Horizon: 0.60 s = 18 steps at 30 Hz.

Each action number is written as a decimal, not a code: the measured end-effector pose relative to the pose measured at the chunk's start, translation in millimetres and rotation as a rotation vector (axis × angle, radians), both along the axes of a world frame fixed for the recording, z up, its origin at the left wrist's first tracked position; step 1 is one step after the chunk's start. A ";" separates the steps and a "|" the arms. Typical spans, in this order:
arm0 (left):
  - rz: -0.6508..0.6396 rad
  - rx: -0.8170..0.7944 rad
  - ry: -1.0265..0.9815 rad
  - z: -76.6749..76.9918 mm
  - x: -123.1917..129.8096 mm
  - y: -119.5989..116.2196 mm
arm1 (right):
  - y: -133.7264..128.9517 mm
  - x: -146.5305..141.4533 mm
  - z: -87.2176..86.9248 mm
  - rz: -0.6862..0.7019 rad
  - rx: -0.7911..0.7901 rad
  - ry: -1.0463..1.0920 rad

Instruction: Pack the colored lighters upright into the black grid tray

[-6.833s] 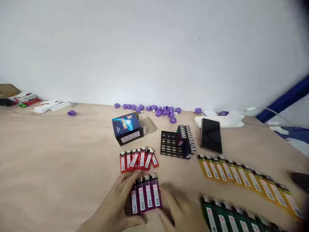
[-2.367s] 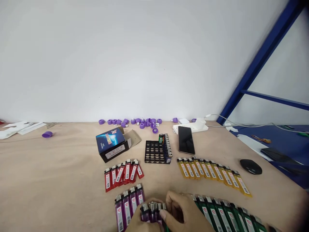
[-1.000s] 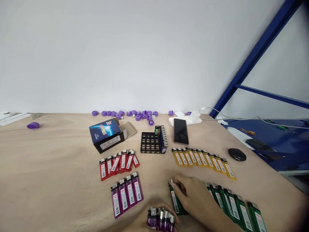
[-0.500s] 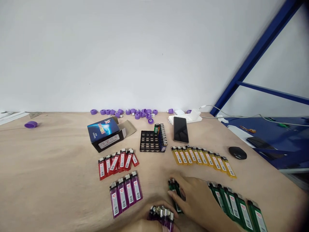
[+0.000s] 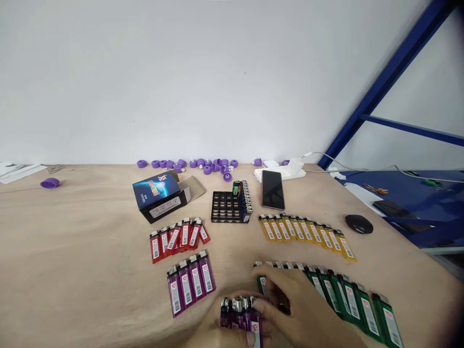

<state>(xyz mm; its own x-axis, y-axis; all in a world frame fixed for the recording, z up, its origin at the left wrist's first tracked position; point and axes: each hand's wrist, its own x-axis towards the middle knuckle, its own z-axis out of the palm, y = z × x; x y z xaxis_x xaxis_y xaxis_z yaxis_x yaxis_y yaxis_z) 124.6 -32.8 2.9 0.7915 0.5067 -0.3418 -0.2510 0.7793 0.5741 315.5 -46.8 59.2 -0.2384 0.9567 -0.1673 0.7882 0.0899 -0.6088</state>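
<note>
My left hand [image 5: 217, 333] is wrapped round several purple lighters [image 5: 237, 316] at the bottom centre. My right hand [image 5: 293, 309] reaches over from the right, its thumb and fingers on the rightmost purple lighter of that bunch. Under and beside my right hand lies a row of green lighters [image 5: 350, 302], partly hidden by it. Several purple lighters [image 5: 191, 282] lie side by side left of my hands. Behind them are red lighters [image 5: 184, 235], some overlapping. Yellow lighters [image 5: 308, 232] form a row at the right. A black tray [image 5: 225, 212] holds lighters along its right side.
A blue and black box [image 5: 159, 198] lies with its flap open at centre left. Purple caps [image 5: 217, 165] are scattered along the wall. A phone [image 5: 273, 190], a white power strip [image 5: 281, 173] and a black mouse [image 5: 358, 224] are at the right.
My right hand has let go of the green lighters, which now lie in the row, and its thumb has moved left onto the purple bunch in my left hand. The view has shifted slightly.
</note>
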 end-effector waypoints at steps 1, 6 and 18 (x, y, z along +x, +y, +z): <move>0.000 0.030 0.006 1.3 -0.5 0.7 | -1.7 -1.9 1.5 0.006 -0.037 0.006; -0.015 0.156 0.033 7.1 0.4 3.7 | -5.3 -8.3 1.3 -0.004 -0.139 0.062; -0.001 0.352 0.106 29.9 -4.1 8.4 | 0.3 -11.1 1.5 0.089 -0.100 0.179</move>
<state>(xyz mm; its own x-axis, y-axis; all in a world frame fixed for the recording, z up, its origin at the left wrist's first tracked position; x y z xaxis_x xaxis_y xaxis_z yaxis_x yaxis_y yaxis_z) 120.5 -24.4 32.8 0.7613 0.6074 -0.2267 -0.1751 0.5293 0.8301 304.4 -46.5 60.7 -0.3554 0.9113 -0.2078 0.6584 0.0863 -0.7477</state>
